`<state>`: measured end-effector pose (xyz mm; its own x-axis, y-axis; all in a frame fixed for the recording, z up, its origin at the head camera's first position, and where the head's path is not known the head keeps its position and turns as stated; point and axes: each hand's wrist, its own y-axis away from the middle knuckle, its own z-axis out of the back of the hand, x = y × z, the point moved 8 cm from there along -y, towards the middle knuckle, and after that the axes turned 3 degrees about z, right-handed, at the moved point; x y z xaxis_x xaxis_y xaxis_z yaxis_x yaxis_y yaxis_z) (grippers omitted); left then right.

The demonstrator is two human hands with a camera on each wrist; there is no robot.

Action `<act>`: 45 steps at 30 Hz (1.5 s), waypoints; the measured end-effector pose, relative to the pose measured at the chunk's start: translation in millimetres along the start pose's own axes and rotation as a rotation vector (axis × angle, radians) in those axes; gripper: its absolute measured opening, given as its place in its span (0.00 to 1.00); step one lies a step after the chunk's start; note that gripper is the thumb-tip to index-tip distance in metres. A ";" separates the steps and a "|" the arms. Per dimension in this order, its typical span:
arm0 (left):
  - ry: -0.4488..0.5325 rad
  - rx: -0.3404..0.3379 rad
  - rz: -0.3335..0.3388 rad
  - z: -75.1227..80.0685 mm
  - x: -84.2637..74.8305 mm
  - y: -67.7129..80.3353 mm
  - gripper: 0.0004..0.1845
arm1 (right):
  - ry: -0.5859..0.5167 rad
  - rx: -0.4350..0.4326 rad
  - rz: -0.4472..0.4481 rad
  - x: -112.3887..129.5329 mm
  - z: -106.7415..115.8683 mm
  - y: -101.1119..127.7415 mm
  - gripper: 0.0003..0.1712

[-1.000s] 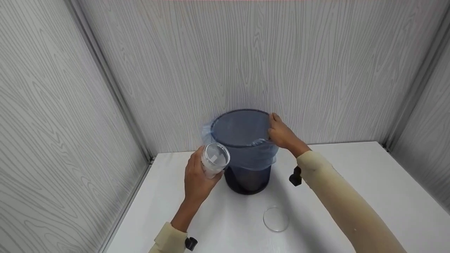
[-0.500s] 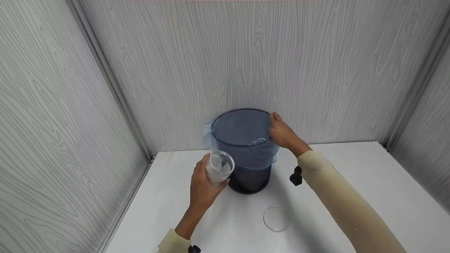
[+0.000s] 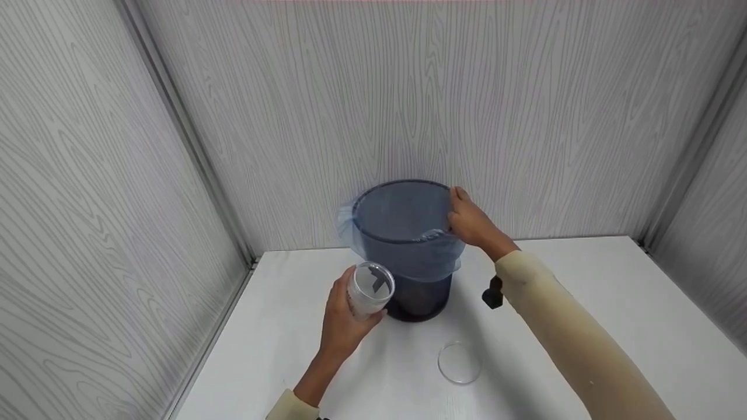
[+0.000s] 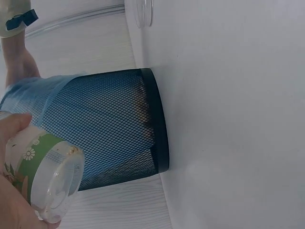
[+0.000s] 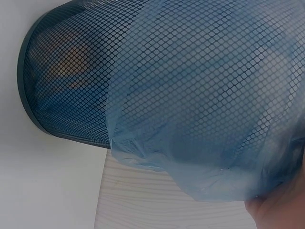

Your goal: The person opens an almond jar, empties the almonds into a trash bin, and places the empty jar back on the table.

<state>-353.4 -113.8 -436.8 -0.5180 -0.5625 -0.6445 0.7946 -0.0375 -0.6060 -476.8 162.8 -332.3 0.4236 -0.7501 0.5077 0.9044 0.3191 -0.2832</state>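
A black mesh bin [image 3: 415, 294] lined with a blue plastic bag [image 3: 402, 259] stands at the back of the white table [image 3: 583, 326]. My right hand [image 3: 470, 221] grips the bin's right rim, fingers curled over the bag edge; in the right wrist view only the mesh bin [image 5: 71, 71] and blue bag [image 5: 200, 119] show. My left hand [image 3: 350, 318] holds a clear plastic cup [image 3: 369, 289] with a green floral label, tilted, beside the bin's lower left. In the left wrist view the cup [image 4: 45, 179] sits close to the mesh bin [image 4: 109, 129].
A clear round lid [image 3: 459, 363] lies flat on the table in front of the bin. Grey wood-grain walls close in the back and both sides. A small black clip [image 3: 493, 294] hangs at my right sleeve.
My left hand has lowered the cup down and to the right, from beside the bin's rim to beside its base. The right hand has stayed on the rim.
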 end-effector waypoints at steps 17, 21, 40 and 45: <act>0.212 0.073 0.082 -15.8 9.3 12.0 0.56 | 0.039 0.000 0.012 -0.7 -0.4 0.0 0.37; 0.227 0.075 0.093 -16.4 8.8 13.3 0.55 | 0.033 0.002 -0.001 -1.5 1.3 0.8 0.37; 0.269 0.137 0.155 -31.7 14.3 34.0 0.54 | 0.017 -0.004 -0.008 -1.3 0.0 1.8 0.38; 0.272 0.194 0.207 -36.3 16.2 39.0 0.55 | 0.020 0.002 0.009 0.6 1.4 2.3 0.38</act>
<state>-342.2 -94.3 -487.8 -0.3847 -0.3361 -0.8597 0.9227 -0.1161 -0.3675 -474.4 163.9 -331.5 0.4309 -0.7587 0.4886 0.9006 0.3273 -0.2860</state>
